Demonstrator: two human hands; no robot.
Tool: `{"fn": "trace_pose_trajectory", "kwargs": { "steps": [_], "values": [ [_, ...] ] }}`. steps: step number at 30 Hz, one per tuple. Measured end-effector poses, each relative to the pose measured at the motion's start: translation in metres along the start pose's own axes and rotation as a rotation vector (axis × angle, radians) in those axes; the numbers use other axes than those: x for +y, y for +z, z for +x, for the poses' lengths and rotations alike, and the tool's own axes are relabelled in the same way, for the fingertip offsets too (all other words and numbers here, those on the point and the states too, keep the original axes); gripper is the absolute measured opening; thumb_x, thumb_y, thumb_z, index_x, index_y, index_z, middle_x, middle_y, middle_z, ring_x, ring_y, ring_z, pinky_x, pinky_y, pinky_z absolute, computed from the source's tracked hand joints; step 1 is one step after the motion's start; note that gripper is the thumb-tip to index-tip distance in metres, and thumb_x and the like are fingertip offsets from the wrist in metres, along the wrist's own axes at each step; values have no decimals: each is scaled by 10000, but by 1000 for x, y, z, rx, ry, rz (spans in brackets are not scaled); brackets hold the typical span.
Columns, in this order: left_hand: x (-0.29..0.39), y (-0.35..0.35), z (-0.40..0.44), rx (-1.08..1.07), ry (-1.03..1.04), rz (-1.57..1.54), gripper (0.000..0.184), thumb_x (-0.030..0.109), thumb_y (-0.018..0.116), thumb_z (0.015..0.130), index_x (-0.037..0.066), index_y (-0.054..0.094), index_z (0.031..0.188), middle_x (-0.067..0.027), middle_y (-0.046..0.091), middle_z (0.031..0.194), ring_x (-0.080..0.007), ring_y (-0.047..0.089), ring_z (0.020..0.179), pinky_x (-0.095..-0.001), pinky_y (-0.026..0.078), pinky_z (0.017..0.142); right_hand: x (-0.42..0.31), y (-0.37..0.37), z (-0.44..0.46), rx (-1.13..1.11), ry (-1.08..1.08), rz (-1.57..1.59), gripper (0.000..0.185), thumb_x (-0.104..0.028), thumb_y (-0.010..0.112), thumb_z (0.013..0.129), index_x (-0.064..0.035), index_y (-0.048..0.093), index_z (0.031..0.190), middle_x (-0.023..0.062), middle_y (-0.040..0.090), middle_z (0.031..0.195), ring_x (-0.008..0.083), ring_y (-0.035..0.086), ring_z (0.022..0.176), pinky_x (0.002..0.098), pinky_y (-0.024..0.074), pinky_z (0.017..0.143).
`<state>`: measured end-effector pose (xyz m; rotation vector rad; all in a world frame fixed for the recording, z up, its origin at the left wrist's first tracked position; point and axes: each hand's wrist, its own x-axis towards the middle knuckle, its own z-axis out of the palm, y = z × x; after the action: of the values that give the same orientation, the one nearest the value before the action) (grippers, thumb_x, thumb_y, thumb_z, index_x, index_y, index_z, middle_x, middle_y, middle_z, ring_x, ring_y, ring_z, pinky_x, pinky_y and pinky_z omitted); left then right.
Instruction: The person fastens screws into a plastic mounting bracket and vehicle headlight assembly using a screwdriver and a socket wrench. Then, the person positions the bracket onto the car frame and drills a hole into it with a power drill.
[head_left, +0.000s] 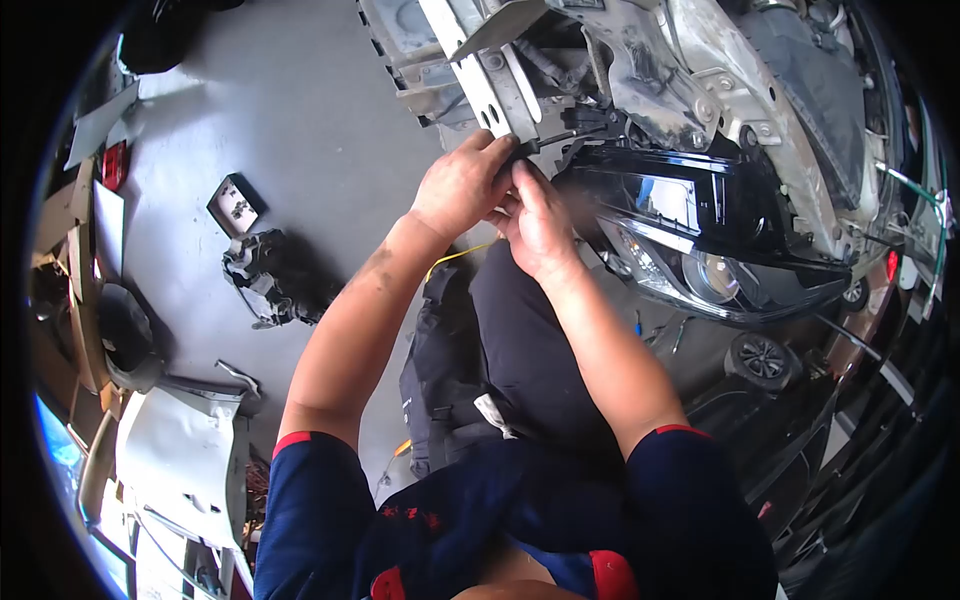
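Observation:
In the head view my left hand [467, 183] and my right hand [538, 222] meet at the front corner of a stripped car. Between their fingers is a dark piece [523, 150], with a thin black rod or cable running from it to the right. My fingers cover most of it, so its kind is unclear. My left hand is closed over it from the left, and my right hand is closed against its lower side. Just right of my hands sits a black headlight [700, 225]. A pale metal bumper beam [480, 90] lies just beyond my fingers.
On the floor to the left are a small box of fasteners [236, 205] and a black plastic part [265, 275]. A white car panel [185, 455] leans at lower left. Hand tools [678, 338] lie beneath the headlight. A dark car with a wheel [762, 358] is at right.

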<state>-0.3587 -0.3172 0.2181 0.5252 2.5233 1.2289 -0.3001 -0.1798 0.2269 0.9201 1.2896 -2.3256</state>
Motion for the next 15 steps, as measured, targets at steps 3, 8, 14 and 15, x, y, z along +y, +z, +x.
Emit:
{"fn": "trace_pose_trajectory", "kwargs": {
  "steps": [3, 8, 14, 15],
  "values": [
    [-4, -1, 24, -45, 27, 22, 360, 224, 667, 961, 113, 656, 1303, -151, 670, 1125, -403, 703, 980, -489, 586, 822, -9, 4, 15, 69, -10, 38, 290, -354, 520, 1115, -120, 636, 989, -4, 651, 880, 118, 657, 827, 330, 585, 759],
    [0, -9, 41, -202, 20, 65, 420, 244, 713, 926, 129, 635, 1322, -153, 660, 1103, -419, 709, 928, -476, 603, 784, -19, 9, 14, 186, 47, 65, 333, -345, 528, 1113, -101, 644, 918, 8, 665, 840, 118, 655, 776, 319, 572, 729],
    [9, -14, 58, -320, -29, 41, 435, 215, 699, 926, 138, 603, 1342, -172, 647, 1170, -435, 700, 979, -516, 597, 806, -38, 21, 19, 319, 41, 101, 273, -268, 565, 1082, -70, 685, 937, 30, 681, 839, 139, 662, 758, 320, 556, 700],
    [7, -12, 64, -328, -34, 51, 428, 211, 691, 931, 136, 600, 1343, -175, 645, 1172, -438, 699, 978, -520, 596, 804, -34, 17, 23, 364, 87, 103, 248, -249, 577, 1073, -59, 689, 961, 28, 678, 839, 137, 656, 753, 324, 556, 695]
  ]
}}
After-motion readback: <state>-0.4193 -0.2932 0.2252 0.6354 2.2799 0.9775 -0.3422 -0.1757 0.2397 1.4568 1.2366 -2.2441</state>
